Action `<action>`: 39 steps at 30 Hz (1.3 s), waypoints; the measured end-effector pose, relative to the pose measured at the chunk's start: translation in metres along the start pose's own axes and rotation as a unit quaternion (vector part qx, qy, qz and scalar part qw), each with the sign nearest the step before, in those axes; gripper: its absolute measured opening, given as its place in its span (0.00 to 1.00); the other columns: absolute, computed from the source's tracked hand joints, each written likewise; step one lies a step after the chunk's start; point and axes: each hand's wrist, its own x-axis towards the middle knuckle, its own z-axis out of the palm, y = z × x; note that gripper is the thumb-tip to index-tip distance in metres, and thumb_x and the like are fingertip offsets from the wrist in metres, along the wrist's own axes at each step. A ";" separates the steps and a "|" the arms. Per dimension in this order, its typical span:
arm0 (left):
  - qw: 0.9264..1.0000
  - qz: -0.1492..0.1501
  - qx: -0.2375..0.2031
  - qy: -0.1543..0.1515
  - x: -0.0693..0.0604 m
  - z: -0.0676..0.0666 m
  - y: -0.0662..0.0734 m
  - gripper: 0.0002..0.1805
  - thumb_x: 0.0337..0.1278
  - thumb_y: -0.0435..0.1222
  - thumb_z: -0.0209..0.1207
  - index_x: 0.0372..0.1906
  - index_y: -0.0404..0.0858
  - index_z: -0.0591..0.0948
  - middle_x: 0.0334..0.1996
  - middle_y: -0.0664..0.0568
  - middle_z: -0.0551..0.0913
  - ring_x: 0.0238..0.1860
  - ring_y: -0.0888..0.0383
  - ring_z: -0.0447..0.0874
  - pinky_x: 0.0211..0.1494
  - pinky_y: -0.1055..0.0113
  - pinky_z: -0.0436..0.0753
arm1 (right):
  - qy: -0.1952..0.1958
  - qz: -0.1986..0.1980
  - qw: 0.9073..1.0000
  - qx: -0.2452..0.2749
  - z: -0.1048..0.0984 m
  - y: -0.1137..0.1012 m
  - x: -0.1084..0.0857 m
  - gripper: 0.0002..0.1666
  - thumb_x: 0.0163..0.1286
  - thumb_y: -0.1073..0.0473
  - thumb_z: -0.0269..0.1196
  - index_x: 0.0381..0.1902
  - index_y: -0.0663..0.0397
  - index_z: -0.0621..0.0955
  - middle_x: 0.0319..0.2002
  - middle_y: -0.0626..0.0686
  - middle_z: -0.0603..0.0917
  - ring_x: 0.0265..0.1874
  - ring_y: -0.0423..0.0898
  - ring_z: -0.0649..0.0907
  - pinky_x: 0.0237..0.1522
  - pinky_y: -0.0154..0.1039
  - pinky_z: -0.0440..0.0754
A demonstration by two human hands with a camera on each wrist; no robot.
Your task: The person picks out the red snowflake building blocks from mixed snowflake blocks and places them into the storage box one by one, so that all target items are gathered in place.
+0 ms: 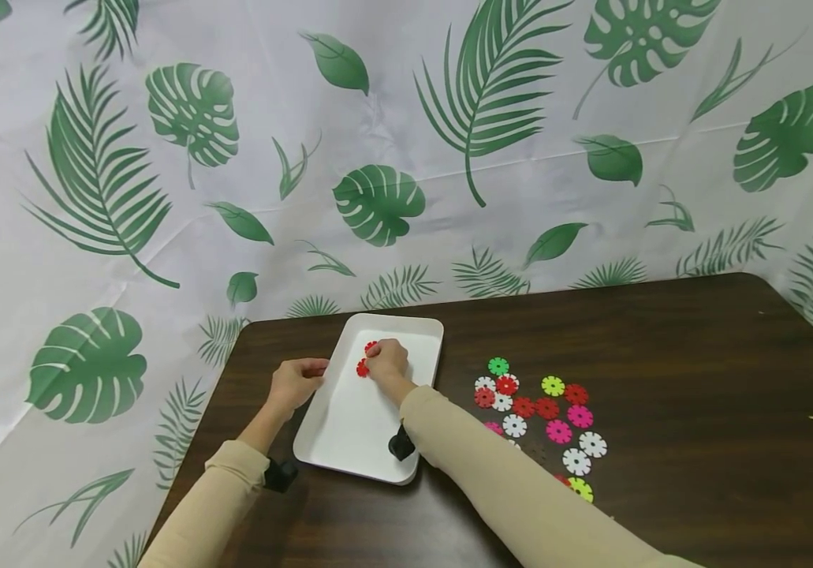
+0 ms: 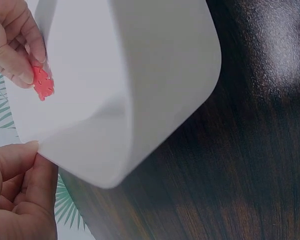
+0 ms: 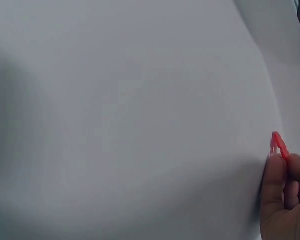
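A white rectangular tray (image 1: 349, 426) lies on the table, tilted slightly in the head view. My left hand (image 1: 297, 385) pinches its left rim, thumb on top and fingers outside, as the left wrist view shows. Over the tray's far half, my right hand (image 1: 389, 363) pinches a red notched disc (image 2: 43, 83) between thumb and fingertips. The right wrist view shows this disc (image 3: 279, 144) nearly edge-on. Two red patches show beside the right fingers in the head view; the upper one, a red notched disc (image 1: 371, 345), is partly hidden by the hand.
Right of the tray, notched discs lie scattered on the dark wooden table (image 1: 697, 410): a green disc (image 1: 498, 366), a yellow disc (image 1: 553, 386), a pink disc (image 1: 558, 431), a white disc (image 1: 576, 461) and several others. My right sleeve covers some. A leaf-patterned cloth (image 1: 271, 260) hangs behind.
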 end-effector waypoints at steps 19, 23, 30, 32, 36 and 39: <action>1.000 -0.010 -0.004 -0.001 -0.002 -0.001 0.004 0.15 0.53 0.25 0.59 0.48 0.30 0.82 0.41 0.40 0.85 0.37 0.53 0.80 0.40 0.65 0.82 | 0.008 -0.020 1.000 -0.009 0.003 0.000 -0.002 0.06 0.51 0.71 0.65 0.24 0.56 0.83 0.28 0.53 0.84 0.30 0.50 0.82 0.34 0.37 0.79; 1.000 -0.010 -0.004 -0.001 -0.002 -0.001 0.003 0.15 0.53 0.24 0.59 0.48 0.30 0.82 0.41 0.39 0.84 0.37 0.53 0.80 0.41 0.64 0.82 | 0.003 -0.015 1.000 -0.003 0.003 0.001 -0.001 0.06 0.52 0.72 0.64 0.25 0.57 0.83 0.28 0.53 0.84 0.25 0.48 0.82 0.29 0.33 0.78; 1.000 -0.002 -0.005 0.002 -0.001 0.002 0.002 0.15 0.53 0.24 0.59 0.48 0.30 0.82 0.41 0.39 0.84 0.38 0.53 0.81 0.40 0.65 0.82 | -0.015 0.002 1.000 0.021 0.001 0.002 -0.001 0.04 0.55 0.71 0.64 0.28 0.59 0.82 0.28 0.54 0.83 0.11 0.42 0.79 0.17 0.29 0.75; 1.000 -0.001 -0.005 0.001 -0.001 0.002 0.001 0.15 0.53 0.24 0.59 0.48 0.29 0.82 0.42 0.38 0.84 0.39 0.53 0.81 0.41 0.65 0.82 | -0.023 0.010 0.999 0.030 0.000 0.002 0.000 0.04 0.56 0.71 0.64 0.28 0.59 0.81 0.28 0.54 0.83 0.11 0.41 0.77 0.16 0.28 0.74; 1.000 0.002 -0.005 0.000 -0.001 0.002 0.001 0.16 0.53 0.24 0.59 0.49 0.29 0.81 0.42 0.37 0.84 0.39 0.52 0.82 0.43 0.63 0.82 | -0.042 0.034 0.997 0.060 -0.003 0.002 0.002 0.04 0.56 0.71 0.63 0.29 0.59 0.81 0.26 0.53 0.81 0.11 0.40 0.76 0.14 0.28 0.75; 1.000 0.001 -0.005 0.000 -0.001 0.001 0.001 0.16 0.54 0.24 0.58 0.49 0.29 0.81 0.43 0.37 0.84 0.40 0.51 0.82 0.44 0.62 0.82 | -0.055 0.050 0.994 0.082 -0.005 0.001 0.004 0.03 0.57 0.70 0.64 0.29 0.59 0.81 0.24 0.52 0.78 0.12 0.40 0.75 0.14 0.28 0.75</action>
